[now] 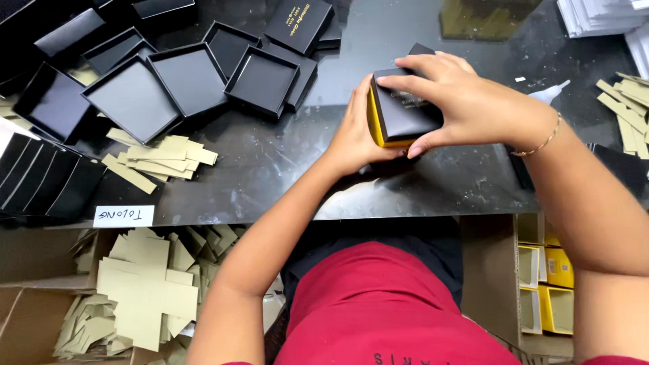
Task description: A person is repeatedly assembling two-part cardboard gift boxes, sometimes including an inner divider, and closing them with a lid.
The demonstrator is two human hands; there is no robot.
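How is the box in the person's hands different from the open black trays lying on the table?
The held box is closed by a black lid and shows a yellow side; the open black trays are all black. The box sits between the left hand and right hand; the trays lie untouched. Both are square.

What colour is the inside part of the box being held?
Yellow, under the black lid; head view.

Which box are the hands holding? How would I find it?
Look at the dark shiny worktable, right of the open black trays. Both hands, left hand and right hand, clasp a small black-lidded cardboard box. Only it shows a yellow base.
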